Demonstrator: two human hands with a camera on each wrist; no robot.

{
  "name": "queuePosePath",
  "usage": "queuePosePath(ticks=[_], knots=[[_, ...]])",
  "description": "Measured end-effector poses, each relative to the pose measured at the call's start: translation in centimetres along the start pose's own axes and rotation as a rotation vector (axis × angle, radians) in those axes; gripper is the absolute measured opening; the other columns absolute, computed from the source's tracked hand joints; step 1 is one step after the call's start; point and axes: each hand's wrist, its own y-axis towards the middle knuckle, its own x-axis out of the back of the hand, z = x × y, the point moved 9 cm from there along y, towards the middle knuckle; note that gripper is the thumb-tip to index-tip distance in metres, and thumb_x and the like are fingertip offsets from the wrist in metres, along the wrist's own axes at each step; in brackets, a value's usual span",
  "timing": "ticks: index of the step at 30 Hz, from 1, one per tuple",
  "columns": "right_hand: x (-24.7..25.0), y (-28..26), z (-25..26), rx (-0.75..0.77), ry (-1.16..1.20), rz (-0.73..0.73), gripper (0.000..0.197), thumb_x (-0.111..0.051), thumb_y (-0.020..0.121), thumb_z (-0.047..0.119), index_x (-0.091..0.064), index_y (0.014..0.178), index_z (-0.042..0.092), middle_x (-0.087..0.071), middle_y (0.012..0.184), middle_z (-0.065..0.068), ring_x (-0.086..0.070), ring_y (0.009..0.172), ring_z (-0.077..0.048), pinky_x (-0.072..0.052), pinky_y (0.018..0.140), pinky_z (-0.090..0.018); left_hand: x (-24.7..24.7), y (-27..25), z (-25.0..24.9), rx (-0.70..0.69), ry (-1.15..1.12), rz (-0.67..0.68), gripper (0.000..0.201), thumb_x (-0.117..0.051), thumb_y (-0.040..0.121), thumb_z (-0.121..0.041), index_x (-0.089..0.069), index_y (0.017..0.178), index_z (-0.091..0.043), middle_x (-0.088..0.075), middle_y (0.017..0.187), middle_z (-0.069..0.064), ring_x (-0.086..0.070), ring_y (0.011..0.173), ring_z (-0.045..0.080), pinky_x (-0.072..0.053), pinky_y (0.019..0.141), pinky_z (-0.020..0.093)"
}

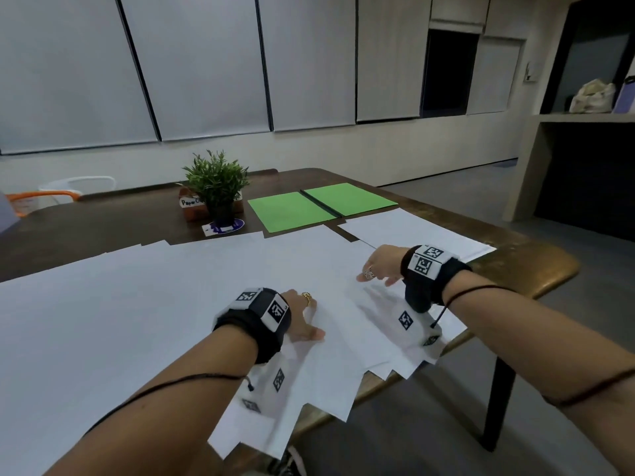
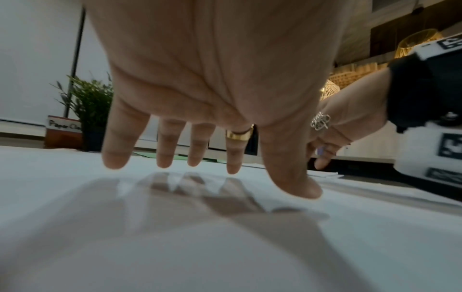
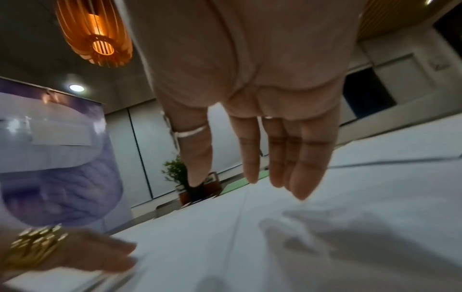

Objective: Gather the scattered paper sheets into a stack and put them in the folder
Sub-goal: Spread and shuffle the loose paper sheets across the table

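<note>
Several white paper sheets [image 1: 165, 304] lie spread and overlapping across a dark wooden table [image 1: 536, 266]; some overhang its near edge. More sheets [image 1: 412, 231] lie at the far right. A green folder [image 1: 319, 206] lies open and flat behind them. My left hand [image 1: 304, 317] is low over the sheets [image 2: 225, 247] with fingers spread and straight, and its thumb [image 2: 302, 189] touches the paper. My right hand [image 1: 378, 269] hovers just above the sheets [image 3: 337, 247], fingers [image 3: 300, 173] straight and together, holding nothing.
A potted plant [image 1: 216, 187] stands at the back beside a labelled wooden box [image 1: 190, 207], on a round sticker [image 1: 225, 228]. Chairs [image 1: 51, 195] stand at the far left. The table's right edge drops to open floor, with a counter [image 1: 584, 166] beyond.
</note>
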Motion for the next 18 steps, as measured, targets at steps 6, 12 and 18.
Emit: queuePosePath(ticks=[6, 12, 18], knots=[[-3.1, -1.4, 2.2, -0.021, 0.021, 0.038, 0.037, -0.069, 0.082, 0.037, -0.044, 0.069, 0.013, -0.051, 0.076, -0.005, -0.054, 0.066, -0.025, -0.047, 0.074, -0.028, 0.1, -4.7, 6.5, 0.182, 0.009, -0.058, 0.058, -0.048, 0.095, -0.037, -0.028, 0.146, -0.017, -0.032, 0.149, 0.007, -0.034, 0.136, 0.023, -0.029, 0.107, 0.03], [-3.6, -2.4, 3.2, 0.0, -0.006, 0.056, 0.025, -0.065, 0.085, 0.037, -0.053, 0.073, 0.018, -0.055, 0.105, -0.006, -0.053, 0.103, -0.025, -0.041, 0.103, -0.035, -3.8, -8.1, 11.9, 0.354, -0.045, 0.11, 0.08, -0.049, 0.085, -0.063, -0.029, 0.144, -0.013, -0.034, 0.149, 0.004, -0.035, 0.135, 0.022, -0.028, 0.107, 0.032], [-3.4, -4.5, 5.1, 0.084, -0.247, 0.057, 0.046, -0.061, 0.088, 0.024, -0.043, 0.129, 0.035, -0.04, 0.083, 0.01, -0.043, 0.087, -0.018, -0.039, 0.066, -0.017, -4.6, -9.6, 11.9, 0.35, -0.2, 0.144, 0.105, -0.065, 0.07, -0.067, -0.018, 0.149, -0.017, -0.027, 0.153, 0.002, -0.032, 0.138, 0.023, -0.027, 0.11, 0.034]])
